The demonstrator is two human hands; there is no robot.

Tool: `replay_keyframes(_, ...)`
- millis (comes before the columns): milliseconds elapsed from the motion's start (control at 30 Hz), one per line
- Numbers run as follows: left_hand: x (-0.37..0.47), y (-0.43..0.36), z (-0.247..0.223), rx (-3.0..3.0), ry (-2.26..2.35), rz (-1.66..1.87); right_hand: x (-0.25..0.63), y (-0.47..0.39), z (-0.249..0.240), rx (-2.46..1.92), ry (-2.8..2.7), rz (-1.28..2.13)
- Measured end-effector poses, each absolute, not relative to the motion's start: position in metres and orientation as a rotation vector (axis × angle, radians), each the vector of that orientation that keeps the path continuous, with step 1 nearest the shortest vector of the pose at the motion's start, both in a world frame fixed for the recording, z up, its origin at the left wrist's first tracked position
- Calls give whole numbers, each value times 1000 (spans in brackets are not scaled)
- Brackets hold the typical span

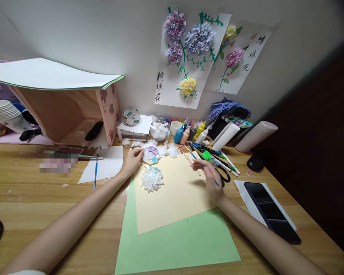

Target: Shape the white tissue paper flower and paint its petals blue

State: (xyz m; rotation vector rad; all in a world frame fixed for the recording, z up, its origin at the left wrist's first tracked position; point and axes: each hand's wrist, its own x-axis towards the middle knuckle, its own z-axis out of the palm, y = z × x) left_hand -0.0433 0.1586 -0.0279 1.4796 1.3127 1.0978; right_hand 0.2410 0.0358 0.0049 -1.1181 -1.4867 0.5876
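Right hand [210, 177] grips a brush [192, 154]; left hand [131, 162] pinches the left rim of a palette [151, 155].
Nearest lies a green sheet [174, 246], partly covered by a cream sheet [174, 200]. On the cream sheet sits a white flower [152, 179], tinged blue at its far side, just short of the palette. Paint bottles [185, 136] stand beyond, and two pictures [199, 65] with raised flowers hang on the wall [103, 34] behind.
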Motion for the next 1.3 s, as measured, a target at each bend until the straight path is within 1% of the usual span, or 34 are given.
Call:
replay_keyframes(100, -43, 157, -26, 1498, 1320, 1098, 216, 67, 9, -979, -1332, 879)
replay_keyframes(200, -43, 156, -24, 1512, 1320, 1086, 199, 89, 1, -1019, -1242, 1065)
replay_keyframes(333, -43, 155, -25, 1535, 1328, 1070, 194, 95, -10, -1006, -1096, 1197)
replay_keyframes(500, -42, 154, -25, 1558, 1359, 1024, 202, 95, -9, -1008, -931, 1334)
replay_keyframes(633, -42, 151, -22, 1562, 1392, 1007, 204, 97, -8, -1009, -904, 1404)
replay_keyframes(733, -41, 149, -19, 1552, 1403, 992, 202, 98, -9, -1040, -936, 1419)
replay_keyframes(867, -41, 149, -18, 1551, 1411, 1000, 201, 97, -10, -1080, -957, 1356)
replay_keyframes(1033, -41, 149, -20, 1575, 1411, 1007, 201, 93, -9, -1131, -1151, 1345)
replay_keyframes(1300, -40, 148, -17, 1619, 1432, 982, 201, 93, -10, -1245, -1310, 1112)
